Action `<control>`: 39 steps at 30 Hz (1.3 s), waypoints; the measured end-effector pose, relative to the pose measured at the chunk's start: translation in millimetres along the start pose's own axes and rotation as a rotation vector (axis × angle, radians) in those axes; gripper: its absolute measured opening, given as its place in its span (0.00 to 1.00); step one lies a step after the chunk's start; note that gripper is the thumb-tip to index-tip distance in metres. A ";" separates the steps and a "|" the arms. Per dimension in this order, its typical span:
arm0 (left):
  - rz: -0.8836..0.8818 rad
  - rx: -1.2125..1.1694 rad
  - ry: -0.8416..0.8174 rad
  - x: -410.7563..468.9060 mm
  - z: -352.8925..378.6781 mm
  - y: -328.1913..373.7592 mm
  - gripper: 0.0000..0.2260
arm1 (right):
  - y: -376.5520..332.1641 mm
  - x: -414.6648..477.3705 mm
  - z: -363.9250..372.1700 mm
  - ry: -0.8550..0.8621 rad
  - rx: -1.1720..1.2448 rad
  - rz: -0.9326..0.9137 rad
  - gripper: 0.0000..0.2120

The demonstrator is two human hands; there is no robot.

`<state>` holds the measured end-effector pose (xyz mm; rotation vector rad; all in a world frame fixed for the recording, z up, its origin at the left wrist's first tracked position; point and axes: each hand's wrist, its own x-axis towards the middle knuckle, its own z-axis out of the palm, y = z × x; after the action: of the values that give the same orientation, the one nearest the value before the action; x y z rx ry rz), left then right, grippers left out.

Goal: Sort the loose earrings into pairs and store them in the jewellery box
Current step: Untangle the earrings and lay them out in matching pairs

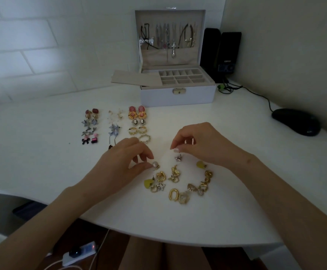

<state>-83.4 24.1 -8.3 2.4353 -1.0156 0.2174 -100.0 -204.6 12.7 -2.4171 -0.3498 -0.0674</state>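
While the jewellery box (178, 98) stands open with its compartments looking bare, the sorting seems roughly half done. 3 columns of paired earrings (141, 114) lie in front of the box, and a loose pile (173, 193) remains farther from it, nearer the person. The left hand (123, 162) pinches a pearl earring (155, 165) at the pile's edge. The right hand (199, 145) hovers, fingertips close together, above a silver star earring (178, 158); whether it grips anything cannot be told.
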 end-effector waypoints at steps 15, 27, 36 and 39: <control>0.077 -0.008 0.009 11.9 10.4 23.6 0.11 | 1.5 -0.6 -8.0 -0.127 -0.099 0.072 0.07; 0.292 -0.009 -0.206 24.7 27.3 59.5 0.05 | 4.6 1.8 -12.9 -0.046 -0.112 0.062 0.04; 0.289 0.025 -0.111 31.6 27.5 63.4 0.07 | 2.2 0.6 -16.5 -0.015 -0.126 0.073 0.03; 0.297 -0.042 -0.096 39.3 35.3 72.2 0.05 | 3.6 0.5 -19.4 0.012 -0.141 0.084 0.06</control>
<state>-107.6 -61.5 1.0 2.2678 -1.4100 0.1764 -97.7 -219.6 25.3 -2.5668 -0.2453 -0.0720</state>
